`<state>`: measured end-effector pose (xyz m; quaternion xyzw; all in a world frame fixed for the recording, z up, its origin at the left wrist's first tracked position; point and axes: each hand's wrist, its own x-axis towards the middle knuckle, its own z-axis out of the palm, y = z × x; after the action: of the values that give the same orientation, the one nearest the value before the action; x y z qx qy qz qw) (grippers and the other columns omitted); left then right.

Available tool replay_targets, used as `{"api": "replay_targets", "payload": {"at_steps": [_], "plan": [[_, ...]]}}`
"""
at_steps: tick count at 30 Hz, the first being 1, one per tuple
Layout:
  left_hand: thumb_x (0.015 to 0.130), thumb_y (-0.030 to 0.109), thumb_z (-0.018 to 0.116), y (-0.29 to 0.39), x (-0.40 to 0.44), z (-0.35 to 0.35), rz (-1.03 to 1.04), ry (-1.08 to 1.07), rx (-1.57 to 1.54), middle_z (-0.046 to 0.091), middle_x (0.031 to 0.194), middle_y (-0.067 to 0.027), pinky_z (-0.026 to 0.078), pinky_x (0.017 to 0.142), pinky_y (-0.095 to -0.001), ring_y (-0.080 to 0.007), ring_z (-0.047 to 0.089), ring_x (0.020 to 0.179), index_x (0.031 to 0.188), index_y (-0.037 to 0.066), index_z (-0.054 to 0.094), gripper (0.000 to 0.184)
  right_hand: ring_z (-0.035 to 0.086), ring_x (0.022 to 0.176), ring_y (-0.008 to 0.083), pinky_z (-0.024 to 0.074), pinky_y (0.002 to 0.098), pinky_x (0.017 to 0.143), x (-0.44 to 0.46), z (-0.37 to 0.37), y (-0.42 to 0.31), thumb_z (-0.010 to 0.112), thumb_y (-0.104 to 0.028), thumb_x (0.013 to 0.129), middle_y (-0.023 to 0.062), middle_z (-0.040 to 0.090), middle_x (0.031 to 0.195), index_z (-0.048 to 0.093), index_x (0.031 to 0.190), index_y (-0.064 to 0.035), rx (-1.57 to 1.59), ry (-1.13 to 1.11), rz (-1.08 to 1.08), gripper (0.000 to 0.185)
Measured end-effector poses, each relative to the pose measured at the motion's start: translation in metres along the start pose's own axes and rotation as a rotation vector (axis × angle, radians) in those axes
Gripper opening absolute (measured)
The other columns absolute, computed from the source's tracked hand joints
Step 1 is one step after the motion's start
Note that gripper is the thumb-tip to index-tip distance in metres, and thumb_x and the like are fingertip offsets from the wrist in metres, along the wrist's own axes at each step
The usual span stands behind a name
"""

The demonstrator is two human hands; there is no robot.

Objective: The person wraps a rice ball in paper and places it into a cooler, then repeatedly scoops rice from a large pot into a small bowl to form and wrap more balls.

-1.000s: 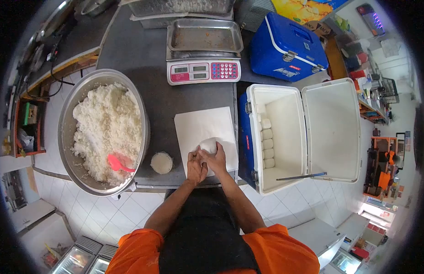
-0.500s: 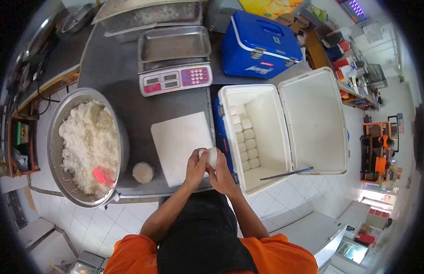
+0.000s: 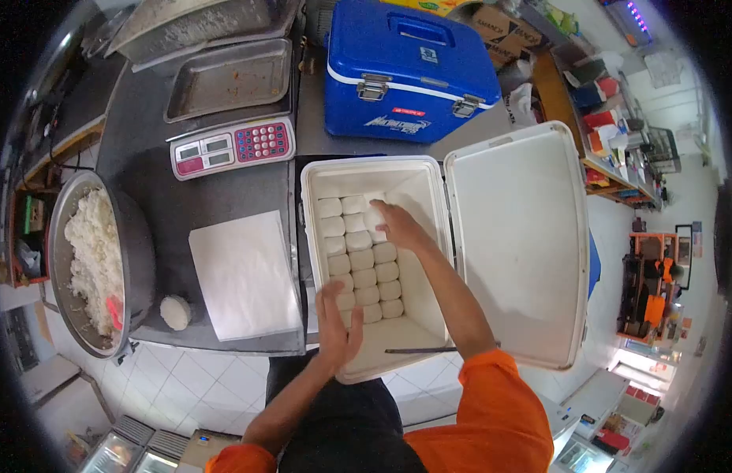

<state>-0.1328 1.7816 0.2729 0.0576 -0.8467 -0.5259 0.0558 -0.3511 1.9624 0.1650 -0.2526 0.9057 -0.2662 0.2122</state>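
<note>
My right hand (image 3: 399, 226) reaches inside the cooler box (image 3: 417, 317), its fingers on a white packet (image 3: 374, 211) at the far right end of the rows. Several more white packets (image 3: 364, 278) lie side by side in columns along the cooler's left part. Over the cooler's near left rim is my left hand (image 3: 337, 327), fingers spread and nothing in it. Left of the cooler, a stack of white paper sheets (image 3: 244, 276) lies on the dark table. Farther left stands a small round container of rice (image 3: 175, 313).
A large metal pot (image 3: 137, 252) of cooked rice (image 3: 94, 244) with a pink scoop (image 3: 114, 310) stands at far left. Behind the paper are a digital scale (image 3: 233, 147) and metal tray (image 3: 232, 79). A closed blue cooler (image 3: 409, 79) sits behind; the open lid (image 3: 516, 252) extends right.
Both hands have moved from above the paper to the cooler. The white bundle they held together is gone from there; my right hand is now at a packet inside, and my left has opened.
</note>
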Motion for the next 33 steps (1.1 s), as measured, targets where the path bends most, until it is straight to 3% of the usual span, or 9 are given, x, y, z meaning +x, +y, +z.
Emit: {"api": "replay_targets", "payload": {"at_steps": [1, 4, 8, 10, 13, 22, 26, 29, 33], "plan": [[0.085, 0.004, 0.064, -0.005, -0.019, 0.007, -0.013, -0.021, 0.021, 0.048, 0.124, -0.0278, 0.039, 0.101, -0.0496, -0.046, 0.047, 0.116, 0.126, -0.008, 0.045, 0.046, 0.062, 0.111, 0.0421, 0.0464, 0.0479, 0.098, 0.019, 0.005, 0.016, 0.068, -0.011, 0.087, 0.0252, 0.065, 0.116, 0.041, 0.143, -0.0051, 0.002, -0.009, -0.012, 0.062], [0.082, 0.007, 0.069, -0.023, -0.049, 0.022, 0.039, -0.048, 0.09, 0.05, 0.119, -0.0258, 0.043, 0.097, -0.0497, -0.0433, 0.051, 0.113, 0.123, -0.006, 0.047, 0.048, 0.058, 0.12, 0.0365, 0.0449, 0.0486, 0.101, 0.071, 0.036, 0.064, 0.065, -0.015, 0.09, 0.0186, 0.062, 0.127, 0.043, 0.144, -0.0056, -0.564, -0.363, 0.04, 0.059], [0.078, 0.007, 0.073, -0.022, -0.046, 0.024, 0.106, -0.033, 0.16, 0.054, 0.112, -0.0222, 0.048, 0.09, -0.0472, -0.0395, 0.056, 0.106, 0.114, -0.003, 0.053, 0.043, 0.055, 0.125, 0.0342, 0.0442, 0.0469, 0.104, 0.093, 0.082, 0.12, 0.069, -0.018, 0.087, 0.0185, 0.058, 0.134, 0.044, 0.143, -0.0054, -0.484, -0.297, -0.018, 0.063], [0.077, 0.007, 0.074, -0.022, -0.047, 0.027, 0.098, -0.002, 0.154, 0.055, 0.111, -0.0214, 0.05, 0.088, -0.0449, -0.0383, 0.058, 0.104, 0.113, -0.004, 0.055, 0.042, 0.044, 0.136, 0.0357, 0.0348, 0.0461, 0.114, 0.112, 0.058, 0.104, 0.071, -0.021, 0.085, 0.0167, 0.047, 0.147, 0.039, 0.15, -0.0154, -0.375, -0.684, 0.057, 0.072], [0.077, 0.007, 0.074, -0.023, -0.045, 0.025, 0.11, -0.014, 0.204, 0.056, 0.11, -0.0198, 0.051, 0.086, -0.0441, -0.0368, 0.059, 0.102, 0.111, -0.003, 0.056, 0.04, 0.043, 0.137, 0.035, 0.0356, 0.0439, 0.114, 0.117, 0.042, 0.081, 0.071, -0.024, 0.084, 0.0147, 0.046, 0.149, 0.043, 0.147, -0.019, -0.469, -0.804, 0.187, 0.069], [0.075, 0.007, 0.075, -0.03, -0.05, 0.024, 0.097, -0.01, 0.12, 0.058, 0.109, -0.0178, 0.049, 0.087, -0.0434, -0.0348, 0.058, 0.102, 0.108, 0.0, 0.057, 0.038, 0.052, 0.129, 0.0325, 0.0431, 0.0444, 0.108, 0.13, 0.071, 0.111, 0.073, -0.023, 0.083, 0.0152, 0.055, 0.14, 0.047, 0.145, -0.0176, -0.494, -0.855, 0.078, 0.068], [0.074, 0.005, 0.074, -0.028, -0.049, 0.02, 0.12, 0.026, 0.133, 0.059, 0.105, -0.0165, 0.052, 0.08, -0.0408, -0.0332, 0.06, 0.096, 0.103, -0.001, 0.058, 0.033, 0.054, 0.128, 0.0338, 0.0439, 0.0436, 0.107, 0.133, 0.077, 0.107, 0.074, -0.019, 0.082, 0.0162, 0.058, 0.137, 0.048, 0.144, -0.0155, -0.605, -0.871, 0.079, 0.068], [0.074, 0.005, 0.073, -0.028, -0.049, 0.02, 0.115, 0.014, 0.098, 0.059, 0.104, -0.0159, 0.052, 0.078, -0.0407, -0.0329, 0.061, 0.095, 0.102, 0.0, 0.058, 0.033, 0.055, 0.127, 0.0326, 0.0457, 0.0478, 0.105, 0.124, 0.104, 0.133, 0.069, -0.012, 0.078, 0.0124, 0.061, 0.135, 0.058, 0.135, -0.0172, -0.595, -0.668, 0.112, 0.058], [0.074, 0.005, 0.074, -0.024, -0.05, 0.018, 0.108, 0.036, 0.025, 0.06, 0.104, -0.0168, 0.052, 0.079, -0.0409, -0.034, 0.062, 0.094, 0.101, 0.0, 0.059, 0.031, 0.058, 0.121, 0.0372, 0.0458, 0.0441, 0.104, 0.124, 0.091, 0.132, 0.07, -0.018, 0.082, 0.0218, 0.06, 0.132, 0.056, 0.133, -0.0059, -0.51, -0.791, 0.165, 0.054]]}}
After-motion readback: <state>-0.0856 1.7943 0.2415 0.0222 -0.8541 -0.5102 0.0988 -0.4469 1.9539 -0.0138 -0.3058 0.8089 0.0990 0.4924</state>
